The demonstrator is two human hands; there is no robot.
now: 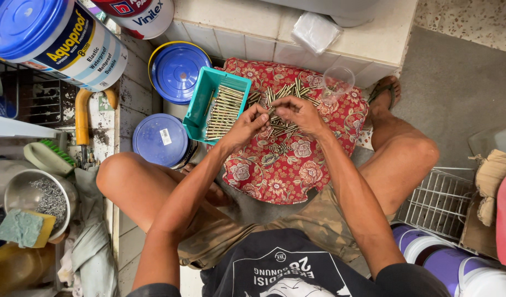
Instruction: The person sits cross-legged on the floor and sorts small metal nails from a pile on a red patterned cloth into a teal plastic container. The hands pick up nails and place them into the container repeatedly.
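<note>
While both hands, left hand (252, 122) and right hand (298, 113), pinch one slim brass-coloured bolt (272, 111), its long axis lies roughly crosswise between them.

Head-worn view, straight down, close over the lap.

I see a loose pile of brass-coloured bolts (286, 93) scattered at crossed angles on the far part of a red floral cloth (280, 176). Just left, more bolts lie stacked in neat parallel rows inside a teal plastic tray (200, 110). Small nuts (280, 147) cluster nearer, mid-cloth.
</note>
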